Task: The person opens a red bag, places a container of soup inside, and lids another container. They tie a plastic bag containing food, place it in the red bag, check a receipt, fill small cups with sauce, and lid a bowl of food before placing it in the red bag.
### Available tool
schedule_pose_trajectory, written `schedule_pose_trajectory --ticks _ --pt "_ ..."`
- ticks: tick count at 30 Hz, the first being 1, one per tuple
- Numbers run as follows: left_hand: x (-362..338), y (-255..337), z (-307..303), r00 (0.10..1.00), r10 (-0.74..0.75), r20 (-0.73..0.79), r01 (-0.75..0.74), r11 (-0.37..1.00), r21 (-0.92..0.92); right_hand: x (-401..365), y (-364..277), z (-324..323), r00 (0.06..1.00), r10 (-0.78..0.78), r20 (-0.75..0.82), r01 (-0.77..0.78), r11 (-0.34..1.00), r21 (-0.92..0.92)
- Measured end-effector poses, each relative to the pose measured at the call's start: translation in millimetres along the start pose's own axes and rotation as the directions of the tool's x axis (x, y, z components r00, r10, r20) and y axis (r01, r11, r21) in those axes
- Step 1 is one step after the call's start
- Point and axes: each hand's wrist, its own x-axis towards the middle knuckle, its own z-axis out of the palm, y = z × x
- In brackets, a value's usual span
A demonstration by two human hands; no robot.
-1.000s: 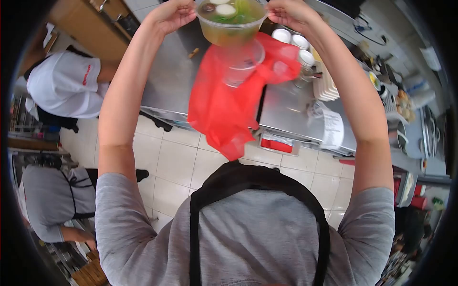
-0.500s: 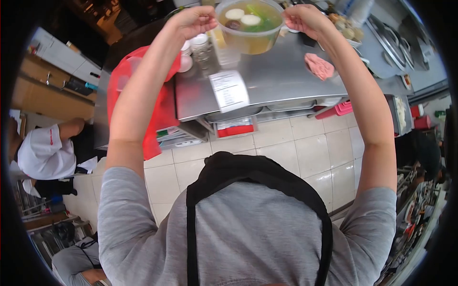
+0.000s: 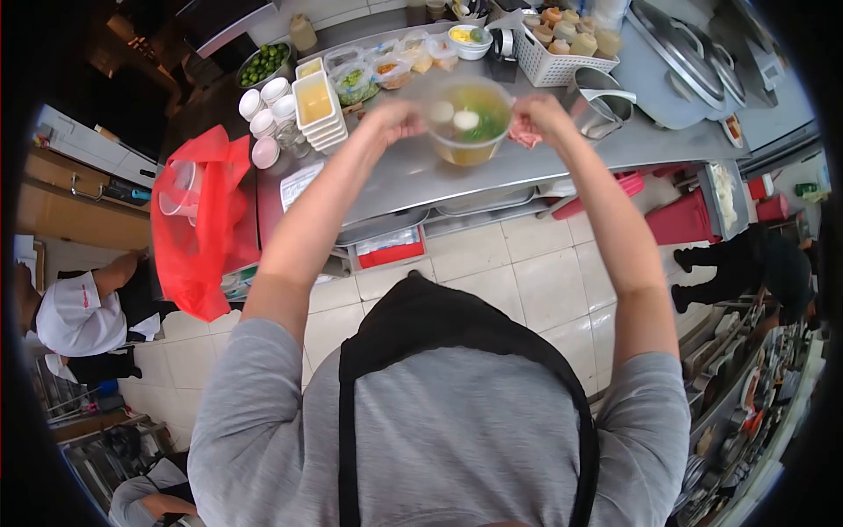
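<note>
A round clear plastic bowl (image 3: 470, 149) of yellowish soup is held up over the steel counter between my two hands. White round pieces and green leaves float in the broth. My left hand (image 3: 395, 120) is closed on the left side of its rim, slightly blurred. On the opposite side, my right hand (image 3: 540, 116) pinches the rim. Just below that hand, a crumpled pink cloth (image 3: 526, 134) lies on the counter, partly covered. A printed paper slip (image 3: 300, 184) rests at the counter's front edge, partly behind my left forearm.
A red plastic bag (image 3: 200, 228) with clear containers hangs at the left end. Stacked white tubs (image 3: 318, 110), lidded jars, bagged ingredients (image 3: 356, 79) and a bowl of limes (image 3: 263, 66) line the counter. A white bottle basket (image 3: 558, 66) and metal pitcher (image 3: 601, 105) stand right. People are nearby.
The bowl and both hands now appear lower in the view, and more of the counter's back shows. The bag and slip appear farther left. Both hands still hold the bowl.
</note>
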Motion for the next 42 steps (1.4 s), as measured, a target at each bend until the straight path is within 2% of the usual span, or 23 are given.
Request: schedule_pose_trajectory --ticks 4,6,7,8,9,10,11,13,14,15,16,17,20,22,23,26,27,29,31,35,38,41,42 --pt "28.0 -21.5 -0.4 0.996 -0.045 -0.071 0.049 0.997 0.06 30.7 48.9 8.9 0.988 -0.006 -0.156 0.008 1.0 0.015" --pt "54.2 -46.9 -16.5 1.0 0.011 -0.022 -0.011 1.0 -0.009 73.8 110.7 -9.4 0.979 -0.205 0.004 0.204 0.978 0.052" --pt "63.4 -55.3 -21.5 1.0 -0.002 -0.004 0.001 0.999 -0.037 80.3 112.0 -8.1 0.992 -0.062 -0.107 0.03 0.96 -0.28" --pt "63.7 -54.9 -20.8 0.999 -0.013 -0.037 0.012 0.999 -0.035 84.3 117.3 -20.9 0.978 -0.141 0.154 0.131 0.989 0.072" --pt "75.7 -66.1 -32.2 1.0 0.014 0.016 -0.014 1.0 -0.015 128.2 171.1 -17.4 0.995 -0.099 0.015 0.09 0.82 -0.565" --pt "72.5 -54.2 -26.3 0.999 -0.007 -0.046 0.007 1.0 -0.008 111.7 79.0 -45.4 0.502 -0.429 0.751 0.753 0.645 -0.134" --pt "65.2 -51.4 -22.8 0.994 -0.046 -0.1 0.037 0.995 -0.093 99.6 108.7 -13.4 0.99 -0.023 0.137 0.078 0.911 -0.405" --pt "58.4 -46.6 -22.3 0.989 -0.022 -0.146 0.036 0.995 0.094 85.6 75.6 -11.5 0.98 0.107 0.17 -0.036 0.925 -0.378" --pt "61.6 -44.4 -23.6 0.972 0.072 -0.222 0.029 0.908 0.418 82.6 51.9 -17.2 0.982 0.093 0.165 -0.024 0.925 -0.38" --pt "62.8 -28.2 -17.4 0.972 0.087 -0.219 0.014 0.906 0.423 81.3 25.0 -24.9 0.982 -0.088 0.164 0.171 0.779 -0.603" --pt "52.2 -8.0 -6.6 0.887 0.419 -0.193 -0.17 0.686 0.708 76.2 -6.3 -33.2 0.944 -0.257 0.208 0.319 0.543 -0.777" --pt "37.6 11.8 6.0 0.724 0.687 -0.06 -0.253 0.345 0.904 64.7 -54.5 -45.9 0.919 -0.25 0.306 0.395 0.562 -0.727" --pt "1.3 119.9 56.6 0.664 0.746 0.061 -0.434 0.318 0.843 47.3 -197.5 -111.2 0.829 -0.315 0.462 0.559 0.471 -0.682" --pt "-24.8 183.8 92.5 0.485 0.858 0.167 -0.499 0.114 0.859 37.5 -300.3 -162.2 0.897 -0.302 0.323 0.437 0.498 -0.749" --pt "-35.5 209.8 111.0 0.371 0.902 0.222 -0.495 -0.01 0.869 17.5 -347.6 -172.7 0.873 -0.448 0.194 0.396 0.416 -0.819" --pt "-45.9 275.5 172.8 0.158 0.9 0.406 -0.484 -0.287 0.827 84.2 -439.4 -272.7 0.421 -0.894 0.15 0.27 -0.034 -0.962" --pt "-40.1 293.0 192.7 0.115 0.883 0.455 -0.483 -0.35 0.802 95.2 -460.1 -289.3 0.379 -0.911 0.159 0.103 -0.13 -0.986" --pt "-14.8 328.8 225.0 0.13 0.811 0.57 -0.398 -0.484 0.779 117.0 -484.8 -319.4 0.557 -0.805 0.206 0.227 -0.091 -0.97" --pt "19.5 358.4 257.4 0.039 0.783 0.621 -0.353 -0.571 0.741 135.7 -501.8 -337.9 0.632 -0.707 0.319 0.313 -0.144 -0.939" --pt "85.8 413.1 306.0 -0.022 0.739 0.673 -0.188 -0.664 0.723 120.9 -496.6 -323.7 0.623 -0.633 0.461 0.406 -0.242 -0.881" --pt "118.7 439.4 338.0 -0.059 0.714 0.698 -0.248 -0.688 0.682 119.1 -480.6 -321.6 0.357 -0.7 0.619 0.303 -0.54 -0.785" --pt "144.7 451.3 356.4 -0.059 0.7 0.712 -0.295 -0.693 0.658 133.5 -480.8 -332.0 0.225 -0.788 0.573 0.39 -0.466 -0.795" --pt "139.7 451.5 364.0 0.063 0.738 0.672 -0.235 -0.643 0.729 135.9 -488.4 -337.6 0.282 -0.792 0.541 0.398 -0.417 -0.817"
